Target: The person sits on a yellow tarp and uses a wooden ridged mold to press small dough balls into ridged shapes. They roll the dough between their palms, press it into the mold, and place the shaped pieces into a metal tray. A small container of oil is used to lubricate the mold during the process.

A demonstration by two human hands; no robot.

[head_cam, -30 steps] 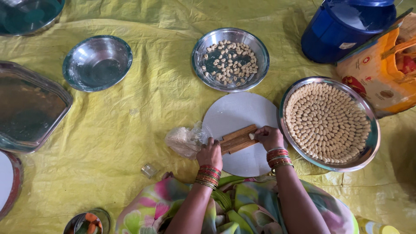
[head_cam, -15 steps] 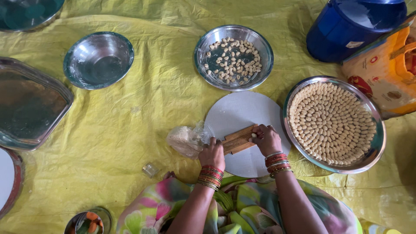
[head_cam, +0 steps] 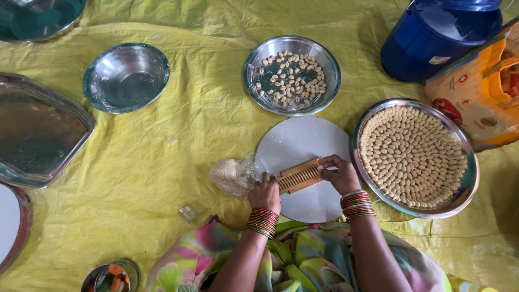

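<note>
A small ridged wooden board (head_cam: 298, 176) lies on a round white disc (head_cam: 303, 140) on the yellow sheet. My left hand (head_cam: 265, 193) holds the board's left end. My right hand (head_cam: 338, 173) presses its fingertips on the board's right end, over a small piece of dough I can barely see. Right of the disc, a round steel tray (head_cam: 469, 178) carries several rings of small shaped dough pieces. A crumpled clear plastic bag (head_cam: 233, 176) with dough in it lies just left of my left hand.
A steel bowl (head_cam: 325, 59) with several small dough pieces sits beyond the disc; an empty steel bowl (head_cam: 125, 77) is to its left. A large steel tray (head_cam: 38, 130) lies far left. A blue container (head_cam: 432, 40) and an orange bag (head_cam: 478, 103) stand at upper right.
My right hand has slid a little to the right along the wooden board. The view has shifted slightly; my left hand stays on the board's end.
</note>
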